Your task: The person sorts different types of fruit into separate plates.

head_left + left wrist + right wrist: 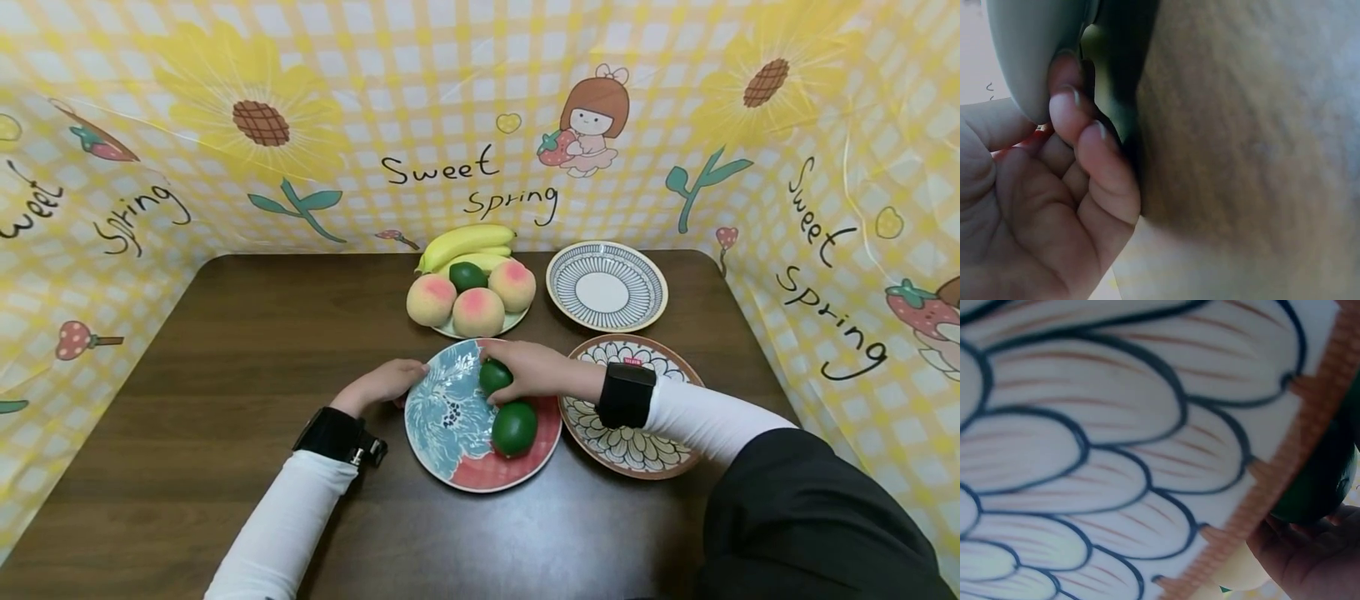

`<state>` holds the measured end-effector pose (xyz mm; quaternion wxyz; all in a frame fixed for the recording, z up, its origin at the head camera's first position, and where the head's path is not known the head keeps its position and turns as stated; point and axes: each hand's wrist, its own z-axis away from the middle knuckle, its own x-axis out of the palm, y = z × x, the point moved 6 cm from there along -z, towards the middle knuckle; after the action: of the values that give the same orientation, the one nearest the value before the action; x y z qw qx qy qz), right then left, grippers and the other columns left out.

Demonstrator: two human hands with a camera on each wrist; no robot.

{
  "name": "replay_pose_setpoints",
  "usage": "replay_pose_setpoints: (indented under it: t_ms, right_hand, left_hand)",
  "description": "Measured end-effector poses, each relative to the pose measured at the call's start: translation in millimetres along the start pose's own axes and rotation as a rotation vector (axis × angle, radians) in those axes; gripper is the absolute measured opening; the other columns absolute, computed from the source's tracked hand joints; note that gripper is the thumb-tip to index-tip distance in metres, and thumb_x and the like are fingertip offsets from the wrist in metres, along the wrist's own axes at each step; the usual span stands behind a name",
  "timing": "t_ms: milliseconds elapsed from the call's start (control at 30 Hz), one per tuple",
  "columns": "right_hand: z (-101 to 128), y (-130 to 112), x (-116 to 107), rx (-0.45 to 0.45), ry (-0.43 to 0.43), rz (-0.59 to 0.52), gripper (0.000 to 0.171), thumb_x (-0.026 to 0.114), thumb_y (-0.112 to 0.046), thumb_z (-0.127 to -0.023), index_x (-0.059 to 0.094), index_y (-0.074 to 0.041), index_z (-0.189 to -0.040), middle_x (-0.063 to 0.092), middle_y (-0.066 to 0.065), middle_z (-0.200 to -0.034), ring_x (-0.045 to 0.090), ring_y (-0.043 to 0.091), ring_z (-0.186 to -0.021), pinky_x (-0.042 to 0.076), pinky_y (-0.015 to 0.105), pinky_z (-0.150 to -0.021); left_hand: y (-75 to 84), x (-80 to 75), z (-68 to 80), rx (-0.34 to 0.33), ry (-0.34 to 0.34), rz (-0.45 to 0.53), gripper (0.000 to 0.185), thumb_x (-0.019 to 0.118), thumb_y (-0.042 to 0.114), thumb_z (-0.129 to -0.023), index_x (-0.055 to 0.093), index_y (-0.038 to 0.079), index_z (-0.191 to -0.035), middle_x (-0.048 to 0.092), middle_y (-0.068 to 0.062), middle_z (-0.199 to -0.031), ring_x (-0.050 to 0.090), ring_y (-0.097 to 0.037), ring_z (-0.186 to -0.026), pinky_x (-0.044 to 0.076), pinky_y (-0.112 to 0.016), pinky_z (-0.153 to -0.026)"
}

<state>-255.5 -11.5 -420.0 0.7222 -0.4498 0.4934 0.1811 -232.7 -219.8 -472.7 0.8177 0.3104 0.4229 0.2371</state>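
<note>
- We see the right hand curled over a small green fruit, grasping it from above on the blue-and-red plate.
- That fruit lies toward the plate's far side; a second green fruit sits just beside it, on the near side.
- The left hand grips the plate's left rim, fingers curled under the edge.
- The plate rests on the counter.

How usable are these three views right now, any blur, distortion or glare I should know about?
Head view: sharp, evenly lit, wide-angle bending at the edges; right hand on a green lime-like fruit over the blue-and-red flowered plate. Left wrist view: close and soft, left hand fills it, wooden table blurred. Right wrist view: petal-patterned plate fills it, slightly soft.
</note>
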Motion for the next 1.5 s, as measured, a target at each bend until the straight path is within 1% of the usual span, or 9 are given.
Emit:
replay_pose_setpoints:
  t_ms: [133,333,467,533,633,767,1033,1267,1500]
  right_hand:
    - [-1,0,1,0.004,-0.014,0.003,0.053,0.083,-0.033,-0.085,0.059,-0.01,-0.127,0.064,0.011,-0.128,0.063,0.021,-0.108,0.053,0.034,-0.094]
    - [-9,0,-8,-0.044,-0.003,-0.001,0.062,0.083,-0.037,-0.086,0.057,-0.007,-0.134,0.06,0.015,-0.143,0.062,0.024,-0.12,0.051,0.038,-0.104]
    - [-20,-1,-40,-0.037,0.082,-0.072,0.066,0.083,-0.038,-0.087,0.056,-0.004,-0.137,0.066,0.014,-0.129,0.062,0.026,-0.118,0.051,0.042,-0.105]
    - [-30,-1,-63,-0.021,0.154,-0.113,0.06,0.08,-0.033,-0.09,0.056,-0.002,-0.136,0.066,0.016,-0.129,0.062,0.03,-0.119,0.05,0.044,-0.105]
    - [-52,1,-93,0.017,0.238,-0.131,0.056,0.074,-0.025,-0.094,0.054,0.0,-0.14,0.062,0.019,-0.138,0.059,0.034,-0.128,0.047,0.045,-0.11]
    - [-87,13,-113,0.085,0.23,-0.122,0.058,0.069,-0.021,-0.097,0.048,0.0,-0.147,0.056,0.021,-0.146,0.054,0.036,-0.134,0.046,0.045,-0.112]
    - [-134,42,-103,0.194,0.056,-0.106,0.063,0.069,-0.014,-0.095,0.044,-0.002,-0.152,0.049,0.023,-0.154,0.046,0.035,-0.144,0.04,0.044,-0.118]
    - [-141,56,-83,0.18,0.016,-0.113,0.064,0.072,-0.017,-0.093,0.046,0.0,-0.149,0.055,0.021,-0.148,0.053,0.032,-0.135,0.041,0.041,-0.117]
    - [-140,60,-73,0.235,0.008,-0.139,0.06,0.075,-0.016,-0.09,0.053,0.004,-0.141,0.06,0.019,-0.139,0.055,0.028,-0.121,0.044,0.036,-0.109]
  left_hand:
    - [1.4,-4.5,0.8,0.001,0.004,-0.012,0.038,0.034,0.022,-0.112,0.06,-0.005,-0.117,0.05,0.0,-0.07,0.049,-0.014,-0.063,0.044,-0.027,-0.061]
    - [5.5,-11.4,2.7,0.003,0.009,-0.019,0.037,0.033,0.021,-0.111,0.06,-0.005,-0.114,0.05,0.0,-0.071,0.049,-0.014,-0.063,0.044,-0.027,-0.061]
    - [7.4,-14.9,3.6,0.006,0.007,-0.008,0.036,0.033,0.02,-0.111,0.06,-0.004,-0.109,0.049,0.001,-0.069,0.048,-0.013,-0.062,0.044,-0.026,-0.061]
    - [6.6,-16.2,4.3,0.0,0.009,-0.01,0.036,0.033,0.02,-0.111,0.06,-0.004,-0.109,0.048,0.001,-0.069,0.048,-0.013,-0.061,0.043,-0.026,-0.061]
    - [4.0,-16.0,6.8,-0.02,0.005,-0.018,0.037,0.032,0.02,-0.112,0.06,-0.005,-0.112,0.048,0.002,-0.069,0.047,-0.013,-0.061,0.042,-0.026,-0.061]
    - [3.5,-14.3,9.7,-0.019,0.002,-0.019,0.037,0.033,0.02,-0.112,0.059,-0.005,-0.115,0.048,0.002,-0.069,0.047,-0.013,-0.062,0.042,-0.026,-0.061]
    - [7.4,-11.6,8.0,-0.017,0.023,0.007,0.038,0.034,0.021,-0.112,0.061,-0.005,-0.114,0.05,0.001,-0.071,0.049,-0.013,-0.064,0.044,-0.026,-0.062]
    - [7.6,-2.6,7.5,-0.033,0.029,-0.003,0.037,0.034,0.022,-0.111,0.061,-0.002,-0.113,0.049,0.0,-0.07,0.047,-0.014,-0.062,0.041,-0.026,-0.061]
    - [4.8,4.1,6.7,-0.042,0.022,0.003,0.037,0.033,0.023,-0.112,0.062,-0.001,-0.111,0.048,0.001,-0.069,0.046,-0.014,-0.061,0.039,-0.025,-0.06]
